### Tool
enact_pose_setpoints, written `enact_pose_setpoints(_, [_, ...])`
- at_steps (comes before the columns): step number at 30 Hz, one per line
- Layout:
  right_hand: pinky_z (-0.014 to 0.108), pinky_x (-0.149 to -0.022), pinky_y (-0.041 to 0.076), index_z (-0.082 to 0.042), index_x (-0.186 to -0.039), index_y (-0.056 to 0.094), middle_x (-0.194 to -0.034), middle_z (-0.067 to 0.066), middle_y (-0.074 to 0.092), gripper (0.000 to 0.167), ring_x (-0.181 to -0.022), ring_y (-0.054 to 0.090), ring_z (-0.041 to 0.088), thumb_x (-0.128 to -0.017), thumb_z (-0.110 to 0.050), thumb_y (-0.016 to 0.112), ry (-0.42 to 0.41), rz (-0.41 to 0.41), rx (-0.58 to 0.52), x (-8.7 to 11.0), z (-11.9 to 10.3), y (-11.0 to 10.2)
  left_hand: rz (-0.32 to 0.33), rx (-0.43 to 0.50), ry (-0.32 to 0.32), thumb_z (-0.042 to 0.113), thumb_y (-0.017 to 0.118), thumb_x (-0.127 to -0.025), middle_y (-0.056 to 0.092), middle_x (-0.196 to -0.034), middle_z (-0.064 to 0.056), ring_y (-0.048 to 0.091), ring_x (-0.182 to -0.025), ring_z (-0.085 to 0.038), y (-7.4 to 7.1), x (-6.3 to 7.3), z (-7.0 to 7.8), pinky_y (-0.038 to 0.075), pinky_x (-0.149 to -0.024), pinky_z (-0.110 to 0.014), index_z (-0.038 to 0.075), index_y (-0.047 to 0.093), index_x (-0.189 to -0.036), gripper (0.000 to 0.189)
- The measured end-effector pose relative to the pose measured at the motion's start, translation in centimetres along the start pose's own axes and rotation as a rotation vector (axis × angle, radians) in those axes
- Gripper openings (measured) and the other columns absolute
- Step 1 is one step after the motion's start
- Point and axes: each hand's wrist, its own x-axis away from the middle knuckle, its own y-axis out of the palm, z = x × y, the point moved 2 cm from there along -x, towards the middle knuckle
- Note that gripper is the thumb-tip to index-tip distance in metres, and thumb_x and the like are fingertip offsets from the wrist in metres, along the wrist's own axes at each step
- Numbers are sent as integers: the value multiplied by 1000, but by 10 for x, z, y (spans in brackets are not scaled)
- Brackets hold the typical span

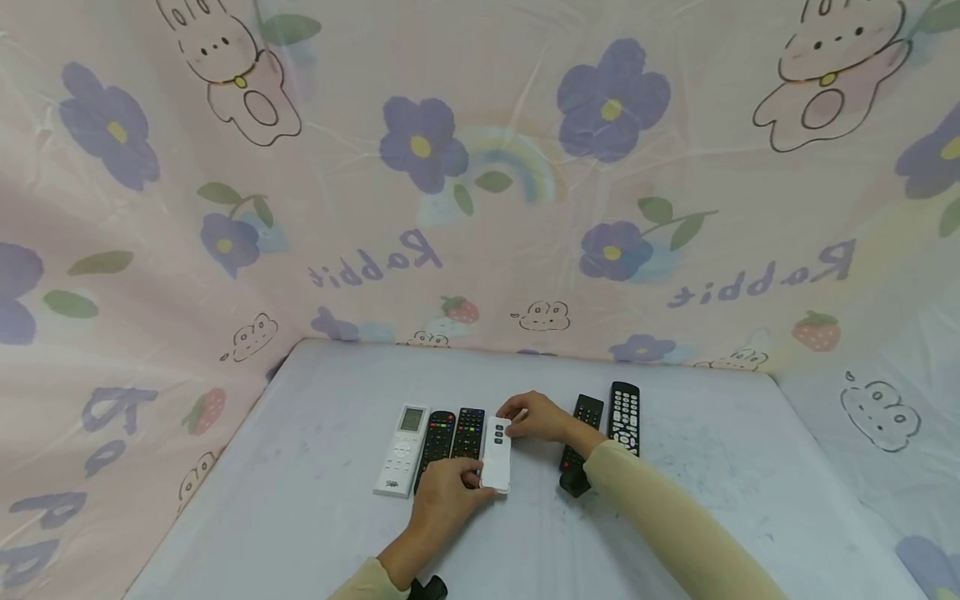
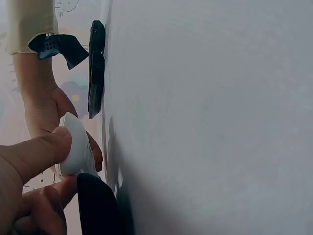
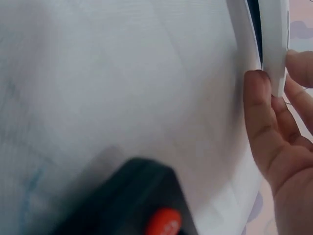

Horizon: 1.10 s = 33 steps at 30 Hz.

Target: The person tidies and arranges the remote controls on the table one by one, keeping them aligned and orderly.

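Observation:
A slim white remote control (image 1: 495, 465) with a few dark buttons is between both hands. The left hand (image 1: 447, 493) pinches its near end, thumb on the rounded white tip (image 2: 74, 147) in the left wrist view. At the far end, the right hand (image 1: 542, 417) grips it between thumb and fingers; in the right wrist view the fingertips (image 3: 256, 83) are on the white edge. Close to its left are two black remotes, one (image 1: 469, 427) nearest it and another (image 1: 439, 429) beyond. The left hand covers their lower parts in the head view.
A larger white remote with a small screen (image 1: 402, 450) ends the row at left. Under and beyond the right forearm are a black remote (image 1: 588, 410) and a longer black one with pale buttons (image 1: 624, 408). A patterned curtain (image 1: 495, 225) rises behind the white table (image 1: 300, 517).

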Motion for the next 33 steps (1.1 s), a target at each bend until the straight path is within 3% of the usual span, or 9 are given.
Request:
enact_pose_setpoints(19, [30, -75, 55, -11, -111, 69, -110, 5, 68, 28, -91, 64, 15, -83, -11, 71, 36, -18, 45, -7, -2, 7, -29, -8, 29, 14, 87, -65, 64, -62, 9, 50, -57, 4, -3, -4, 2, 42, -52, -15, 3, 75, -95, 34])
enact_pose_setpoints(28, [39, -87, 51, -11, -108, 70, -105, 2, 69, 27, -101, 60, 18, -81, -11, 71, 61, -1, 82, -7, -7, 7, -42, -39, 35, 12, 87, -65, 64, -61, 8, 50, -56, 3, -1, -4, 5, 42, -51, -15, 4, 76, -94, 33])
enact_pose_setpoints(33, [33, -81, 51, -11, -108, 70, -104, 2, 68, 27, -96, 58, 16, -81, -11, 73, 56, 0, 80, -7, -6, 9, -52, -57, 54, 10, 85, -67, 63, -59, 9, 49, -55, 3, -1, -5, 4, 42, -49, -15, 3, 76, -93, 28])
